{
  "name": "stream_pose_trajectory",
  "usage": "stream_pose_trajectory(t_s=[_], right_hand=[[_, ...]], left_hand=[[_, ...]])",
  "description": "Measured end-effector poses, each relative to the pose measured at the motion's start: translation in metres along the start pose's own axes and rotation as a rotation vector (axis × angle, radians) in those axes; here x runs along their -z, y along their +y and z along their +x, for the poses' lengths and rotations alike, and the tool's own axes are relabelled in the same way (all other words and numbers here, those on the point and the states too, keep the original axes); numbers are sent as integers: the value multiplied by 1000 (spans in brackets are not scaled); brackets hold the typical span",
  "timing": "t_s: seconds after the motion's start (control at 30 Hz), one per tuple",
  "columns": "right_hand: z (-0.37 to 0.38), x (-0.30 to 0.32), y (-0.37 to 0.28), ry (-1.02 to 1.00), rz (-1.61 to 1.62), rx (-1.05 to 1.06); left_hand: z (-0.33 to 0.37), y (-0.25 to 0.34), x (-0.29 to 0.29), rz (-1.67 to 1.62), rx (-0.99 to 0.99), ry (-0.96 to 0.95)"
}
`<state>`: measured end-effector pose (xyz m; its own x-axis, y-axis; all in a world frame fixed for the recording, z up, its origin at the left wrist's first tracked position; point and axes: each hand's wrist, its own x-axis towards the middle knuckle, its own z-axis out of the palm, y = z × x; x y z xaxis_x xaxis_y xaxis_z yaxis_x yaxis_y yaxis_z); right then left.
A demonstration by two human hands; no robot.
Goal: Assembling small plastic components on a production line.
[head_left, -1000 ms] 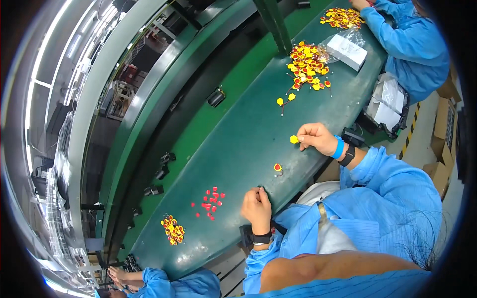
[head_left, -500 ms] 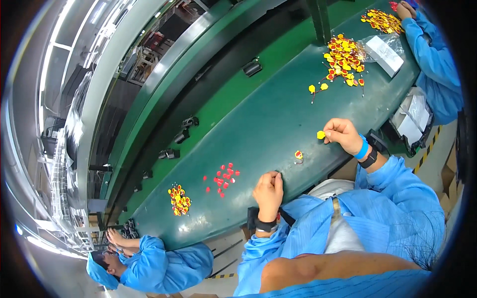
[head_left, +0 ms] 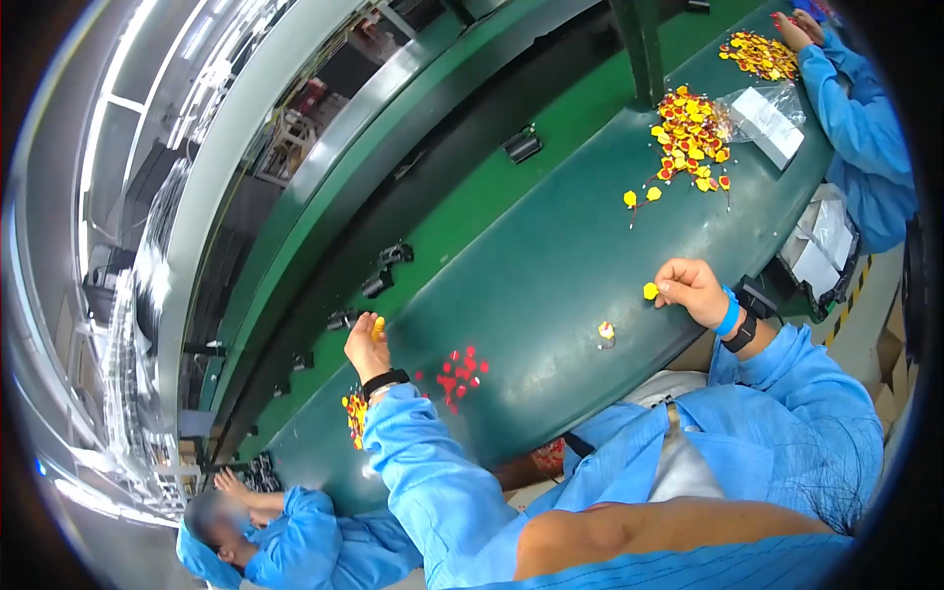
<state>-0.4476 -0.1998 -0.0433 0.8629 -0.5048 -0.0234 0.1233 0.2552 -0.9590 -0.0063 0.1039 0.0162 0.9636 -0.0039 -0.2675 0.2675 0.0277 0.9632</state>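
Note:
My right hand (head_left: 692,293) is closed, pinching a small yellow hexagonal piece (head_left: 650,291) between thumb and fingertips above the green work surface. My left hand (head_left: 367,348) is raised at the left, past the red pieces (head_left: 459,376), with its fingers curled. Something orange-yellow shows at its fingertips, too small to make out. Below that wrist lies a small pile of yellow-and-red pieces (head_left: 356,418), partly hidden by my sleeve. Between my hands, nearer the right one, a single yellow-and-red piece with a thin wire (head_left: 606,330) lies on the surface.
A larger pile of yellow-and-red wired pieces (head_left: 688,128) lies at the far right, beside a white box (head_left: 767,128) in clear plastic. Co-workers in blue sit at the far right (head_left: 860,118) and lower left (head_left: 315,541). Black devices (head_left: 395,254) rest on the green strip beyond.
My left hand has moved far to the left, from near my body to beside the small pile. My right hand keeps its yellow piece. The whole view has shifted slightly.

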Motion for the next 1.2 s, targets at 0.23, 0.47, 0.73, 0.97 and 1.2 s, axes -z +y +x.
stream_pose_trajectory(t_s=[0.23, 0.47, 0.73, 0.97, 1.2], right_hand=[[-1, -3, -5, 25, 28, -45], [9, -4, -12, 9, -7, -86], [18, -4, -13, 30, -18, -78], [16, -4, -8, 17, -43, -95], [17, -8, -9, 24, -59, -49]], left_hand=[[62, -28, -33, 21, 31, 4], [52, 5, 5, 212, -18, 131], [66, -1, 35, 170, 126, 227], [114, -20, 28, 30, 6, 213], [114, -18, 20, 5, 40, 154]])
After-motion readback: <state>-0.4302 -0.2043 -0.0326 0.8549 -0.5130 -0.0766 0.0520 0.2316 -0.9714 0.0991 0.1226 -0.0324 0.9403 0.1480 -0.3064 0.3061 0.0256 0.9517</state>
